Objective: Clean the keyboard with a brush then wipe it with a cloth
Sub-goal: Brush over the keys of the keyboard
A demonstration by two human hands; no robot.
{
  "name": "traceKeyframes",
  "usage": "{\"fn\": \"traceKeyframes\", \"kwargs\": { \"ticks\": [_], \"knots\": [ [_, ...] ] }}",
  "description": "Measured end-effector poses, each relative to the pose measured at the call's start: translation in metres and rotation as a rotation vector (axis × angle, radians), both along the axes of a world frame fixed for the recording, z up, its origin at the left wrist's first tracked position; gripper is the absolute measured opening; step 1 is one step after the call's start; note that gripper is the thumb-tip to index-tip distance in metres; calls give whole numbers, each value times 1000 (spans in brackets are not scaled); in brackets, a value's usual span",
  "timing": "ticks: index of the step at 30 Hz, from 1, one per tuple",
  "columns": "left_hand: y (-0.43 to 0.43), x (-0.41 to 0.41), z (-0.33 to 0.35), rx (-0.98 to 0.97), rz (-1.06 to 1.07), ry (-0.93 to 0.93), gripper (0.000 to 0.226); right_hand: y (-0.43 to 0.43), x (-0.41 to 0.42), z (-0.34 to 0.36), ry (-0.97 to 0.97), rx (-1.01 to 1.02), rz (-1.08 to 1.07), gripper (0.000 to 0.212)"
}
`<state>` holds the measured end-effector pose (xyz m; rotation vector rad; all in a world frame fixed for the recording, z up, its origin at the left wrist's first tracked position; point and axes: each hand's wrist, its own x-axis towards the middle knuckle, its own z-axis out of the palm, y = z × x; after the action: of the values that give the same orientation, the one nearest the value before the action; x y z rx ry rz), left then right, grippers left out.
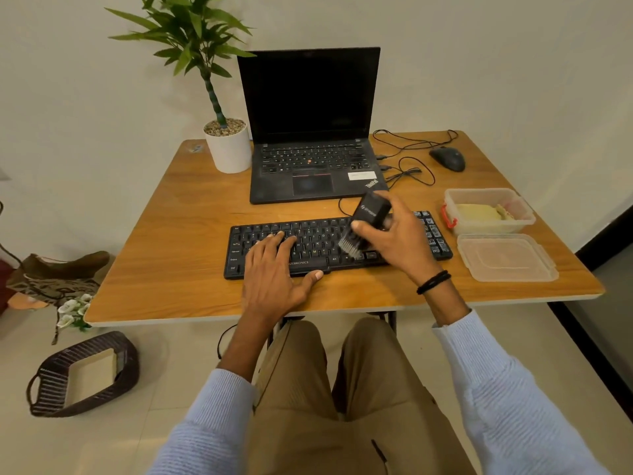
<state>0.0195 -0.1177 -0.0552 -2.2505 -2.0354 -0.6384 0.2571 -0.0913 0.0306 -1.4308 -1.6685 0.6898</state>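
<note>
I see a table (171, 252) of orange-brown wood grain with a pale edge. The keyboard (318, 234) is black with white legends, and the brush (371, 207) is black with grey bristles. The laptop (308, 108) is black with one red dot among its keys. The pot (231, 152) is white under green leaves (191, 29). The clear box (479, 192) has a red clasp and holds a pale yellow cloth (478, 212). The sleeves (496, 389) are light blue ribbed knit, the trousers (308, 389) khaki, and the basket (54, 382) dark brown with stripes.

One head-worn wide-angle camera looks forward and steeply down from close above the bench (164, 269), its near edge facing the seated person.
</note>
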Motion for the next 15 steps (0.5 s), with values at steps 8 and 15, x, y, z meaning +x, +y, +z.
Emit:
{"fn": "traceKeyframes", "kwargs": {
  "ticks": [8, 15],
  "knots": [
    [9, 9, 9, -101, -91, 61, 109, 5, 28, -3, 203, 9, -216, 62],
    [23, 36, 21, -17, -160, 64, 93, 0, 5, -10, -102, -58, -146, 48]
  ]
}}
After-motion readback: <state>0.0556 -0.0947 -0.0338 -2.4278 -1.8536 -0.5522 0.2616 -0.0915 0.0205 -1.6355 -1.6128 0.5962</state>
